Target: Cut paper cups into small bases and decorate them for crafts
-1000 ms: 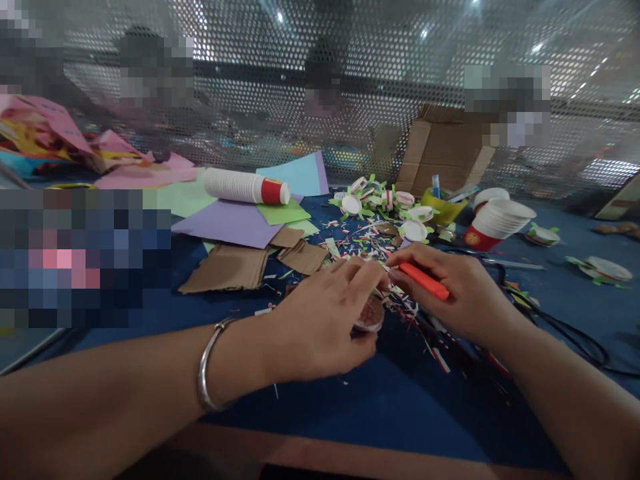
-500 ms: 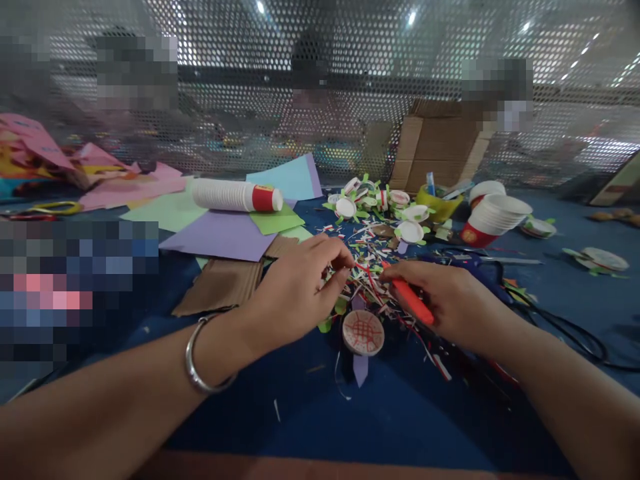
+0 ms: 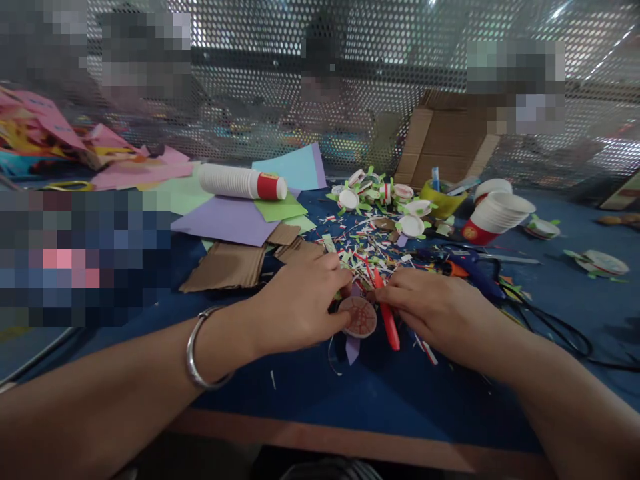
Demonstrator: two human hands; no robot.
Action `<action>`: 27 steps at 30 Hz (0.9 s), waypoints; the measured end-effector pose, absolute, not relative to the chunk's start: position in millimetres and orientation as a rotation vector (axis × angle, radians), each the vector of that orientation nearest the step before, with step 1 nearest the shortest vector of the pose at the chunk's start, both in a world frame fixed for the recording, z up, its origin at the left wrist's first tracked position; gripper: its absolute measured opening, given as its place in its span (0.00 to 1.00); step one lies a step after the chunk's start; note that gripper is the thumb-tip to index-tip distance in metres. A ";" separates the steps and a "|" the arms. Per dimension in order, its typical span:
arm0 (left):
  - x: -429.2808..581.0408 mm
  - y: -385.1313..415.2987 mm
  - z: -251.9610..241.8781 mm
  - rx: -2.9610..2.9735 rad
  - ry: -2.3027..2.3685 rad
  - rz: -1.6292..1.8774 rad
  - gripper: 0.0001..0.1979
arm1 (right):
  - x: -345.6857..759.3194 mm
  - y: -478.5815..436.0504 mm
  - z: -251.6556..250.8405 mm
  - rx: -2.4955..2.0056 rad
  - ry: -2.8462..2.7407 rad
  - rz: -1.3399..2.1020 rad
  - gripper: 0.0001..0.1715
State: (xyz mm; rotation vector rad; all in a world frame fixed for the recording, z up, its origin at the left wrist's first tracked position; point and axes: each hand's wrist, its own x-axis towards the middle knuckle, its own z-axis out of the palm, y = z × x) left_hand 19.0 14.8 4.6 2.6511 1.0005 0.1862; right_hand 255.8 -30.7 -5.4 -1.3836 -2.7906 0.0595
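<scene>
Fingers point(image 3: 333, 277): left hand point(image 3: 295, 303) at rim of red-lined disc point(image 3: 362, 319) on table point(image 3: 310, 393), right hand point(image 3: 445, 317) across red marker point(image 3: 391, 328), grip unclear in both; best to steady disc by rim, sparing lines.

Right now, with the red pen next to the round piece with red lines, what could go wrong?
The red pen, under the right hand's fingers, might slip and smudge the round piece. The left hand's thumb is at that piece's edge, so a bump could shift it. Paper scraps lie just beyond and might get caught underneath.
</scene>
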 end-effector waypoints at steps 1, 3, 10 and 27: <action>18.7 14.2 4.3 2.641 1.001 0.177 0.08 | 255.7 -31.2 -5.1 -1.380 -2.788 0.068 0.20; 17.9 13.0 3.3 2.618 0.998 0.185 0.07 | 255.3 -32.1 -4.3 -1.366 -2.763 0.085 0.18; 16.1 8.2 1.1 2.626 0.977 0.233 0.06 | 250.9 -33.3 -0.7 -1.364 -2.565 0.304 0.14; 15.0 -7.2 2.0 2.398 0.925 0.602 0.15 | 241.6 -35.7 8.3 -1.400 -2.368 0.690 0.08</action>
